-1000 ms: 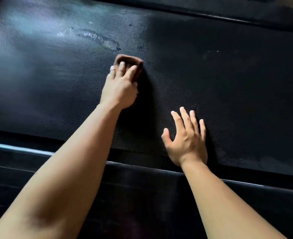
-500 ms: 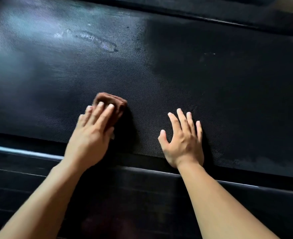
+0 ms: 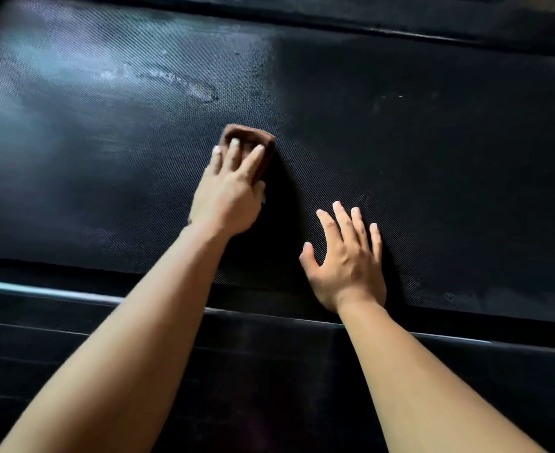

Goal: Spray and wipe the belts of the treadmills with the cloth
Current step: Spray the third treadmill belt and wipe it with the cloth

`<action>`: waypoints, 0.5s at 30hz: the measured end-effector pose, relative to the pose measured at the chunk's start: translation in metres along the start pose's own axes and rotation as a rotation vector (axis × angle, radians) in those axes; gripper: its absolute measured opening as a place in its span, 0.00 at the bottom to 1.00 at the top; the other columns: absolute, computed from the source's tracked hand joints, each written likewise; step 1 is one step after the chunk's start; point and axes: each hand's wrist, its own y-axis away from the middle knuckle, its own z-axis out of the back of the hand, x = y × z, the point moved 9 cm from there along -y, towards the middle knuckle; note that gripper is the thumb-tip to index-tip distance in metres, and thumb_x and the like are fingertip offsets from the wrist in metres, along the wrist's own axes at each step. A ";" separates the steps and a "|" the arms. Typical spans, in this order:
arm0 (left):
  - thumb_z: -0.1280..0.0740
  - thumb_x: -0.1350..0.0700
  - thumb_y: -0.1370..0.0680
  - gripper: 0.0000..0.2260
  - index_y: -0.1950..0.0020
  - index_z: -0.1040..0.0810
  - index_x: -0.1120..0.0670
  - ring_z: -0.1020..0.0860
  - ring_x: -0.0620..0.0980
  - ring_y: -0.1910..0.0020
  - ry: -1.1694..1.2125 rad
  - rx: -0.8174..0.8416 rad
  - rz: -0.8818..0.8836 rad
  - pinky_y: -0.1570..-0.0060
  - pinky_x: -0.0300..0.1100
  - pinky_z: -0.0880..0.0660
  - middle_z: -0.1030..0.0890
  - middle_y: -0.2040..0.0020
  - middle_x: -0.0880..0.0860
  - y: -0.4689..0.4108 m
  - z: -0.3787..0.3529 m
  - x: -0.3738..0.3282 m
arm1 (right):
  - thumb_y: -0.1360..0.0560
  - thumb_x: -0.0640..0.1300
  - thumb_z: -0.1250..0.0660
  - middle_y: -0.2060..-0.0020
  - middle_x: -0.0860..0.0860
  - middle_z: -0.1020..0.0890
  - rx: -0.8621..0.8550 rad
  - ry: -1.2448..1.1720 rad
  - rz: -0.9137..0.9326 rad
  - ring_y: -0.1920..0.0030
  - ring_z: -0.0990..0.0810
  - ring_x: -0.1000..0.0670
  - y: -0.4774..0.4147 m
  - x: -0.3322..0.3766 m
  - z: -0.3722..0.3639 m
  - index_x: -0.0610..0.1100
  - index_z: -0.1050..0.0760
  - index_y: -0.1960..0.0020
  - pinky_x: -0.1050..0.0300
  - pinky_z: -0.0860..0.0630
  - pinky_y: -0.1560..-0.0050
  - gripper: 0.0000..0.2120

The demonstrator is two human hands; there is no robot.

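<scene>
A black textured treadmill belt [image 3: 416,142] fills most of the view. My left hand [image 3: 227,194] presses a folded brown cloth [image 3: 253,137] flat onto the belt near its middle, fingers straight on top of the cloth. My right hand [image 3: 348,256] lies flat on the belt to the right and nearer to me, fingers spread and holding nothing. A wet streak [image 3: 178,81] shines on the belt beyond the cloth, to the upper left. No spray bottle is in view.
The treadmill's near side rail [image 3: 73,295] runs across below the belt, with a dark ribbed footboard [image 3: 269,371] under my forearms. The far side rail [image 3: 400,24] lines the top of the view.
My left hand pulled the cloth back toward the near edge and has now pushed it away again toward the belt's middle. My right hand has stayed flat in place.
</scene>
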 end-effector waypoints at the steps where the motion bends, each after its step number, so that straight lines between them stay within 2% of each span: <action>1: 0.40 0.49 0.18 0.29 0.18 0.44 0.48 0.52 0.57 0.19 0.007 0.013 -0.067 0.21 0.47 0.59 0.46 0.19 0.61 0.009 -0.004 -0.013 | 0.25 0.60 0.48 0.21 0.50 0.40 0.002 -0.002 -0.001 0.21 0.47 0.45 0.000 0.000 0.000 0.51 0.36 0.24 0.40 0.54 0.22 0.32; 3: 0.44 0.46 0.20 0.29 0.19 0.42 0.47 0.49 0.56 0.19 0.009 0.055 -0.176 0.20 0.49 0.55 0.42 0.19 0.60 0.034 -0.013 -0.030 | 0.25 0.61 0.48 0.21 0.50 0.40 0.008 -0.002 0.002 0.21 0.47 0.45 0.000 0.000 0.000 0.51 0.35 0.24 0.40 0.53 0.22 0.32; 5: 0.47 0.43 0.23 0.30 0.20 0.40 0.44 0.46 0.57 0.19 0.016 0.112 -0.201 0.21 0.52 0.48 0.41 0.19 0.58 0.064 -0.019 -0.031 | 0.26 0.61 0.48 0.21 0.50 0.40 0.013 -0.006 0.003 0.21 0.47 0.45 -0.001 0.000 0.001 0.51 0.36 0.24 0.40 0.53 0.22 0.32; 7: 0.44 0.43 0.21 0.28 0.21 0.38 0.42 0.44 0.60 0.20 0.037 0.134 -0.152 0.22 0.54 0.44 0.40 0.19 0.56 0.091 -0.018 -0.018 | 0.26 0.61 0.48 0.21 0.50 0.40 0.008 -0.023 0.007 0.21 0.47 0.45 0.000 0.001 0.002 0.51 0.36 0.24 0.41 0.54 0.22 0.32; 10: 0.34 0.49 0.20 0.27 0.21 0.38 0.42 0.44 0.60 0.20 0.050 0.097 -0.020 0.24 0.57 0.44 0.42 0.19 0.53 0.111 -0.006 0.017 | 0.25 0.60 0.46 0.22 0.49 0.38 -0.017 -0.046 0.015 0.21 0.44 0.44 0.000 -0.001 0.004 0.50 0.34 0.25 0.41 0.52 0.22 0.31; 15: 0.35 0.52 0.19 0.28 0.20 0.39 0.44 0.47 0.62 0.20 0.053 0.035 0.158 0.22 0.55 0.47 0.44 0.18 0.55 0.090 0.008 0.063 | 0.27 0.60 0.48 0.24 0.45 0.34 0.024 -0.175 0.053 0.23 0.41 0.41 0.002 -0.008 0.006 0.46 0.29 0.28 0.44 0.54 0.23 0.32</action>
